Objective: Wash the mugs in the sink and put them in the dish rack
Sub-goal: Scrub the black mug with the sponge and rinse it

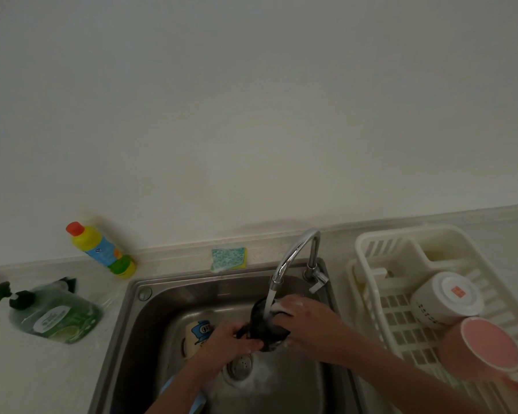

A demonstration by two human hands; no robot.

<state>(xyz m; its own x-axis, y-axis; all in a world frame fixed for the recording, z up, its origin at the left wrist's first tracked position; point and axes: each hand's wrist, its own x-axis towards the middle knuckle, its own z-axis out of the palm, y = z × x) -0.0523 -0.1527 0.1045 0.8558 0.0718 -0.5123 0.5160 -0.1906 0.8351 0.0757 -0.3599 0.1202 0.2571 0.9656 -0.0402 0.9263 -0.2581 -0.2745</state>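
Head view, looking down on a steel sink (150, 324) set in a pale counter. Tap (296, 249) running; the stream falls onto a black mug (265, 327) held over the basin, above and just right of the drain (240, 366). Left hand (228, 342) grips the mug at its near-left side, fingers curled around what looks like the handle, though blur makes this uncertain. Right hand (308, 321) wraps the mug's right side, fingers curled over the rim, with white suds on the fingers and the rim. A second mug, cream mug with blue print (196, 333), lies in the basin at left, partly hidden by the left hand. A pale blue object shows under the left forearm at the near edge; it cannot be identified.

Dish rack (371, 255), white plastic, sits on the counter right of the sink. In it: a white mug (446, 297), inverted and tilted, and a pink mug (485, 351) just nearer, touching it, base towards the camera.

Far of the sink: sponge (228, 259) on the ledge. Left counter: yellow bottle (102, 249) with red cap, and a green soap dispenser (54, 312).
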